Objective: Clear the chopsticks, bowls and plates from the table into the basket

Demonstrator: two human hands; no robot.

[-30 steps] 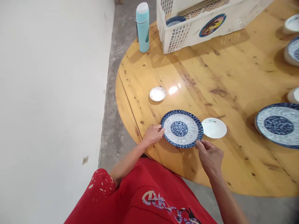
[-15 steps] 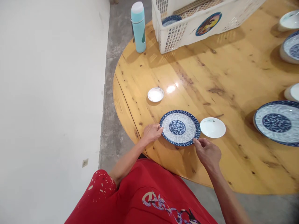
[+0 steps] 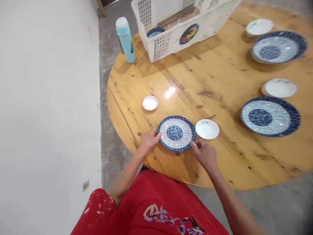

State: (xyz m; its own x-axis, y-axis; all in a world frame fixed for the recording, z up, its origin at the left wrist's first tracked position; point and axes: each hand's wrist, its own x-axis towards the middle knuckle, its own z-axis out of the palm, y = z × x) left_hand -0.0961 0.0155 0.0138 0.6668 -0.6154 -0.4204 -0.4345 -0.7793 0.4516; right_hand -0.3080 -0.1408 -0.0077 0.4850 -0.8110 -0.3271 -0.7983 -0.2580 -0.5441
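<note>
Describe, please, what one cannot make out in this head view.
- Head view: underside of the held plate, hidden by its upper face.
- Head view: lower part of the blue-rimmed dish inside the basket, hidden by the basket's front wall.
- Head view: the basket's far top, cut off by the upper edge.
- Head view: details of the wall socket, too small.

A big white wall (image 3: 49, 98) fills the left side. It is plain, with a small pale socket (image 3: 85, 185) on it. Next to the wall is a gray floor (image 3: 107, 107), with a few lines and stains. The floor also shows past the near edge of the table (image 3: 186, 78). The table is yellow wood with a round end, dark knots and brown streaks. A thin dark line crosses its left end. A bright patch of light (image 3: 170, 92) shines on the top.
</note>
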